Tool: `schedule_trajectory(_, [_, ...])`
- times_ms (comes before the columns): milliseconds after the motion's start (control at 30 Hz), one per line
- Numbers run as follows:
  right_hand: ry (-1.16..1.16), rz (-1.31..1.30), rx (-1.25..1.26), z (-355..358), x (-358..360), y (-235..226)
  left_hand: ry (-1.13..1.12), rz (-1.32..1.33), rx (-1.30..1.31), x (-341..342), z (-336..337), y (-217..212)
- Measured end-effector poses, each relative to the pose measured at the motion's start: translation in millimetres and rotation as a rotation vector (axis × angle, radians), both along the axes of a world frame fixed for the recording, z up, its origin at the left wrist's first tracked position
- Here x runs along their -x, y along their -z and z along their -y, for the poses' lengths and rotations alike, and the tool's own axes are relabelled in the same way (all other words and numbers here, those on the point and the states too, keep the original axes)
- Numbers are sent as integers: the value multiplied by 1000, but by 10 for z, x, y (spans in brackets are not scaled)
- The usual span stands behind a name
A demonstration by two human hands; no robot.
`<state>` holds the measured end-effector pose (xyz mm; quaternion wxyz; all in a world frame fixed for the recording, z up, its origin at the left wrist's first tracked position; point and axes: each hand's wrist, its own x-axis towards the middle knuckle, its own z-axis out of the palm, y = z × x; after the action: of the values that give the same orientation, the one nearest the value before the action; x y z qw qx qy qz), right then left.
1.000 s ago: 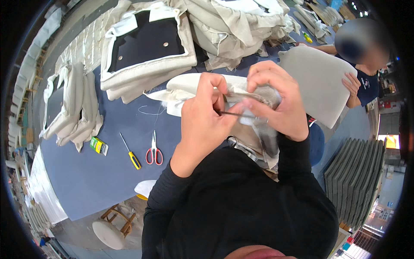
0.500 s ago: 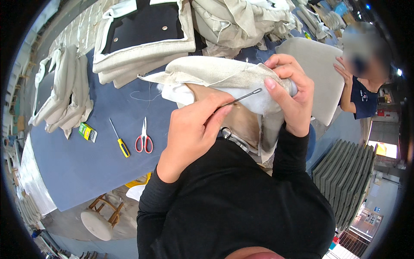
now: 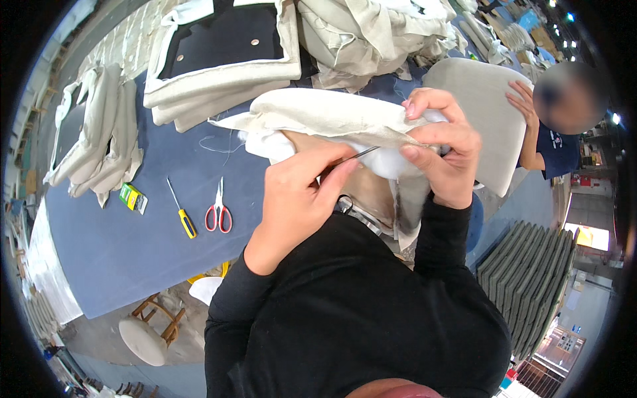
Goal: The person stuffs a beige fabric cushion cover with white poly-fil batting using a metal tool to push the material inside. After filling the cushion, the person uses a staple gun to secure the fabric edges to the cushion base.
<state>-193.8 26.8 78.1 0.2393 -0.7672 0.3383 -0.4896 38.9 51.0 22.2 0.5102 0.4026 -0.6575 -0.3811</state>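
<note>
The left hand [image 3: 298, 196] grips a thin metal needle [image 3: 362, 154] between thumb and forefinger, its visible end lying before the white filling [image 3: 390, 162] just below a fabric edge; whether it touches the cloth cannot be told. The right hand [image 3: 452, 156] is grasping the right end of the beige cushion cover [image 3: 318, 109], thumb below and fingers above, beside the bunched filling. The cover lies in front of the person's chest, near the close edge of the blue-grey counter [image 3: 133, 265], with its pointed left corner reaching out over the surface. Loose thread [image 3: 220, 146] lies just left of that corner. Between there and the counter's near edge are scissors [image 3: 219, 216] with red-and-white handles, blades pointing away from the person, and just left of them a screwdriver [image 3: 186, 223] with a yellow-and-black handle. A green-and-yellow packet [image 3: 133, 198] lies farther toward the left edge, just beside several beige cushions [image 3: 109, 136] leaning together. Toward the far edge sits a stack of cushions [image 3: 215, 86], the top one showing a black underside, and right of it a heap of beige covers [image 3: 375, 40]. On the right, a co-worker's hand [image 3: 522, 103] holds a grey-beige panel [image 3: 474, 119]. Past the near edge, a round-seated stool [image 3: 142, 341] stands on the floor.
</note>
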Motion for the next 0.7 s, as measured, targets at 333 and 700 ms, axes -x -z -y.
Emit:
schedule_trajectory(333, [176,61,-59,14,-16,60,-39,72,-58,-113,-85,-57])
schedule_trajectory(700, [-210,167,-235,-8,100,149,-28,80,-18,-260,-280,-136])
